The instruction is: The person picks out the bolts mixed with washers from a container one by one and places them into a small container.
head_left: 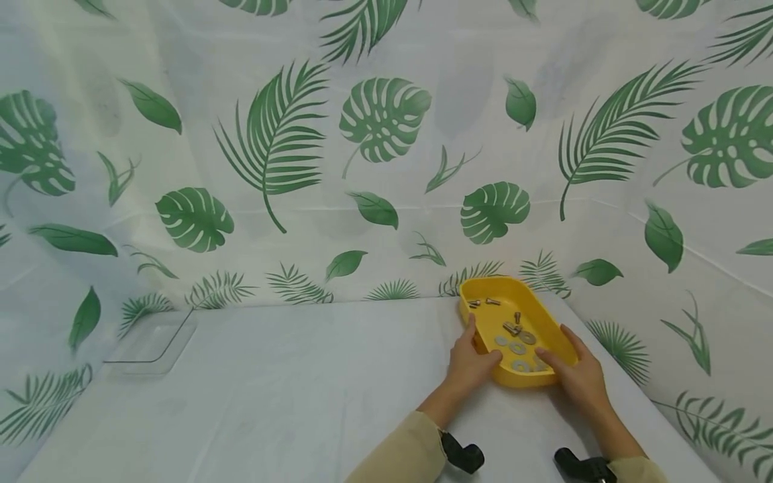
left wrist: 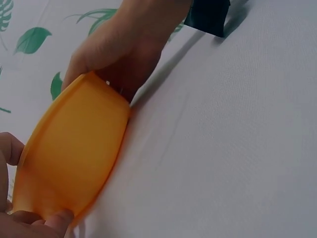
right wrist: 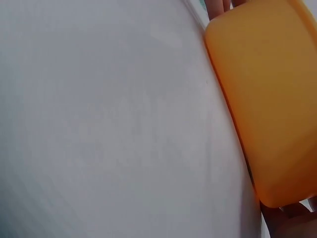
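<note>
Both hands hold a yellow tray (head_left: 527,308) with rounded corners at the right side of the table. The left hand (head_left: 468,365) grips its left side, with the thumb over the near rim. On the opposite side, the right hand (head_left: 584,382) holds the tray with its thumb over the rim. Several metal screws (head_left: 512,329) lie toward the middle and far end inside. Several flat washers (head_left: 517,348) are gathered at the near end. Both wrist views show the tray's outer wall (left wrist: 79,144) close over the white cloth, with fingertips (left wrist: 59,220) curled against it.
A clear plastic container (head_left: 172,355) stands at the table's far left. The table (head_left: 290,402) has a white cover, and a leaf-patterned curtain (head_left: 423,241) hangs behind and along the right edge, near the tray. Black devices (head_left: 461,453) are strapped to the wrists.
</note>
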Available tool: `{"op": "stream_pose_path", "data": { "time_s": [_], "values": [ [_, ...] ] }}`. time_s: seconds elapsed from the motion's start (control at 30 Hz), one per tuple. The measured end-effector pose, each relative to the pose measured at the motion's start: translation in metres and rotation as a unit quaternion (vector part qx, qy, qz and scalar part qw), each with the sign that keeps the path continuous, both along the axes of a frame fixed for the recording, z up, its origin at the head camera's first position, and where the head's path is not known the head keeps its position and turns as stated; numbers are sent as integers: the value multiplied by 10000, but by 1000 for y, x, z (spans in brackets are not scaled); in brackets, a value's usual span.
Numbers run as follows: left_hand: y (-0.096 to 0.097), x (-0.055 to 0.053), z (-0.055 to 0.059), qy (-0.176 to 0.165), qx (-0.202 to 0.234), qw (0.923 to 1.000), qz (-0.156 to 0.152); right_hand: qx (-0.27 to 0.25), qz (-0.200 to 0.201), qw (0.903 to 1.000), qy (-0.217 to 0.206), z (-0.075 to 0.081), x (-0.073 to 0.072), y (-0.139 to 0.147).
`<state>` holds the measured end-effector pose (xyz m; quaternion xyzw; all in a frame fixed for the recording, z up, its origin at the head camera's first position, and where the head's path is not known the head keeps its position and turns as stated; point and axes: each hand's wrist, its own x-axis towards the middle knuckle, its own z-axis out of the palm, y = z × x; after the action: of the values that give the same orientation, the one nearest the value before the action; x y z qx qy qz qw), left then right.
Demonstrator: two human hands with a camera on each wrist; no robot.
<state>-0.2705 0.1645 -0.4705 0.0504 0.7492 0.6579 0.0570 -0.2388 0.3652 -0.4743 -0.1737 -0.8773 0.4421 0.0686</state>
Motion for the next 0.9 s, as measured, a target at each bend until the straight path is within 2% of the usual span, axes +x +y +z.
{"op": "stream_pose_path", "data": {
  "time_s": [0.2,0.43,0.77,0.9],
  "values": [
    [-19,0,-1,59,-8,10000,-14,-44,106,9999,43,1,2,-18],
    [-43,-4,-8,197,35,9998,-39,-16,397,9992,75,1,-1,-34],
    [-86,-6,-12,157,100,9998,-104,110,1021,9946,-168,2,-8,-63],
    [-96,-4,-14,271,167,9991,-297,231,1133,9928,-307,2,-6,-69]
  ]
}}
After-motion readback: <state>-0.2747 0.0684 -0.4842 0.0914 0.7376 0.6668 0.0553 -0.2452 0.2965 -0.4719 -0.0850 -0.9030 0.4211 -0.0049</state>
